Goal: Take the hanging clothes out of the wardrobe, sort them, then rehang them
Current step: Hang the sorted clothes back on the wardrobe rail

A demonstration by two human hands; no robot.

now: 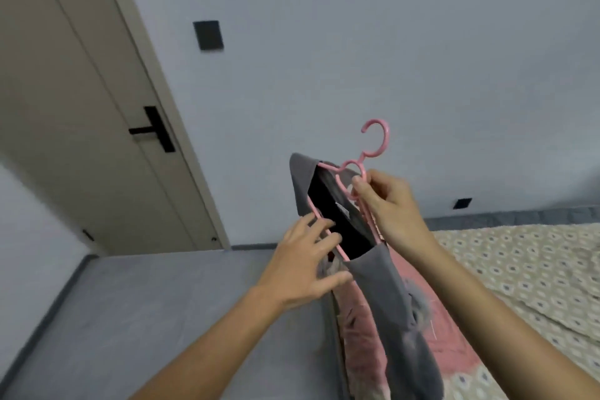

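right hand (388,204): pinches the pink hanger (352,185) just below its hook, holds it up tilted in front of the wall (357,42).
grey garment (386,295): hangs on the hanger, between the 2 hands, drooping toward the bed (526,269).
left hand (306,265): fingers spread and loosely bent, tips touching the hanger's lower arm and the garment's collar edge; no grip on anything.
pink fabric (360,341): shows under the grey garment; can't tell if it's a separate piece or lining.
hidden: hanger's far shoulder is inside the cloth; garment's bottom is cut off by the frame edge.
background: door (81,107) at left.
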